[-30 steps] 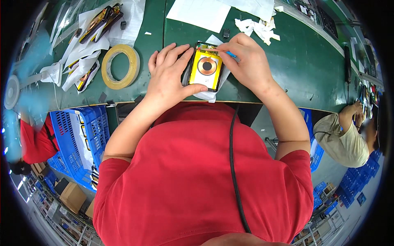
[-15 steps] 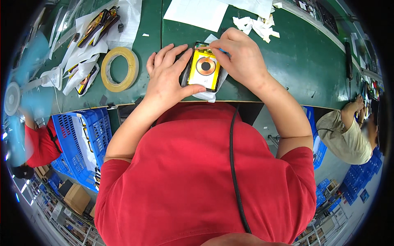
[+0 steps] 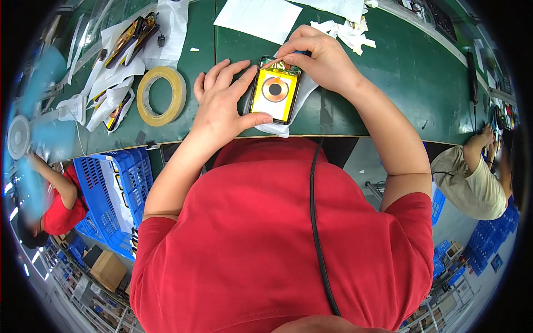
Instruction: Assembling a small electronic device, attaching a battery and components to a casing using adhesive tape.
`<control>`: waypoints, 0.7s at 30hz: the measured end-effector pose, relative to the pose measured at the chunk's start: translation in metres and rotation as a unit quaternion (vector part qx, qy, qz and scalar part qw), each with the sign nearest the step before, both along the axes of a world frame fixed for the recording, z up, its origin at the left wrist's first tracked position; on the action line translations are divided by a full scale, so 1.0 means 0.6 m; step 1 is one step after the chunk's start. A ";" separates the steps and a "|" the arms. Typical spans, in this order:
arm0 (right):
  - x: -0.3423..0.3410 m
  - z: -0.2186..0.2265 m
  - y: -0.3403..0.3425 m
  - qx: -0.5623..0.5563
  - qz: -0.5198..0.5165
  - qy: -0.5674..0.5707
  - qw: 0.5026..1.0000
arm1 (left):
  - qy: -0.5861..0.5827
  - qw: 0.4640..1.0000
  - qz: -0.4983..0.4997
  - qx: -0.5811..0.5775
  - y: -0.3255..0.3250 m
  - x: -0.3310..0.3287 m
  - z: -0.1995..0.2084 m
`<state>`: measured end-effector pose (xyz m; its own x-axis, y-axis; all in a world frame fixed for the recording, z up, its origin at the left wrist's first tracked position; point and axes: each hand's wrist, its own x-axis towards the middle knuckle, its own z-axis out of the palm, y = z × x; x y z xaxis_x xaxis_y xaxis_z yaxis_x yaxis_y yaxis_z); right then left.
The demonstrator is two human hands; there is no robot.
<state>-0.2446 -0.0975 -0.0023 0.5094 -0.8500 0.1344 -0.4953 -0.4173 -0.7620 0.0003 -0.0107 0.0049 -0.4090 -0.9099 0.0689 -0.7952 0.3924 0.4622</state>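
An opened handheld electronic device [image 3: 277,105] lies on the bench near its front edge, on a piece of white sheet. Inside show a round copper coil on a white panel, yellow edging and a green circuit board at the far end. My left hand [image 3: 219,105] rests beside it with fingers spread, the index at its upper left edge and the thumb over its lower left part. Between thumb and fingers, my right hand [image 3: 319,58] pinches a thin tool [image 3: 271,62], orange toward the tip with blue by the fingers. The tip is over the board end.
On the green bench [image 3: 383,100] lie a roll of yellowish tape [image 3: 180,95], wrapped devices [image 3: 114,105], white paper [image 3: 258,19] and crumpled scraps [image 3: 350,36]. A small fan [image 3: 19,136] stands left. Blue crates [image 3: 119,194] sit below. Other people [image 3: 472,177] work at both sides.
My right hand has shifted up and left, bringing the thin tool to a steeper slant over the board end. The left hand stays at the device. The person at left has moved an arm.
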 end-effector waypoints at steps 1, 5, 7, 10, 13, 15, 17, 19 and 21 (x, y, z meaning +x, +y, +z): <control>-0.001 -0.001 -0.001 0.000 0.005 -0.010 1.000 | -0.001 1.000 0.001 0.001 0.000 0.000 0.000; -0.008 0.006 -0.004 -0.091 0.047 -0.009 0.995 | -0.012 1.000 -0.001 -0.002 0.001 0.001 -0.001; -0.010 0.011 -0.005 -0.195 0.082 0.019 0.977 | 0.005 1.000 0.011 0.007 0.001 -0.002 0.001; -0.011 0.016 -0.002 -0.239 0.090 0.021 0.967 | 0.013 1.000 0.018 0.016 0.002 -0.005 0.007; -0.017 0.008 -0.002 -0.224 0.091 0.014 0.970 | 0.000 1.000 0.004 0.013 0.003 -0.005 0.013; -0.018 0.008 -0.002 -0.230 0.095 0.018 0.968 | -0.009 1.000 -0.001 0.012 0.003 -0.005 0.013; -0.020 0.013 -0.003 -0.236 0.100 0.022 0.966 | -0.018 1.000 -0.007 0.010 0.002 -0.004 0.014; -0.029 0.023 -0.006 -0.243 0.122 0.044 0.961 | -0.023 0.999 -0.012 0.019 0.000 -0.003 0.017; -0.044 0.030 -0.007 -0.231 0.087 0.019 0.969 | -0.025 0.999 -0.014 0.020 -0.001 -0.003 0.019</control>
